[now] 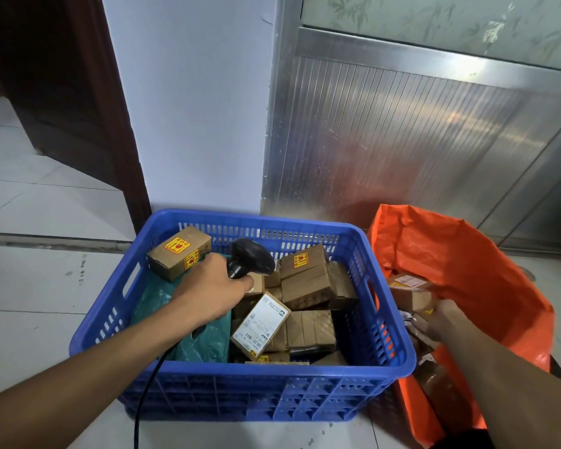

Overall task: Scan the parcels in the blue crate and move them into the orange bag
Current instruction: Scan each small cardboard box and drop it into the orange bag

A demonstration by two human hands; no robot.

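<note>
Head view shows the left hand gripping a black barcode scanner over the blue crate, which holds cardboard parcels and a green poly mailer. At right, the right hand reaches into the orange bag, fingers on a brown parcel; I cannot tell whether they grasp it.

Blue crate holds brown parcels (jumbled); orange bag beside it, seemingly part-filled.

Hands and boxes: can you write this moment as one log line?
left hand: grips scanner over blue crate | right hand: in orange bag, on parcel
</note>
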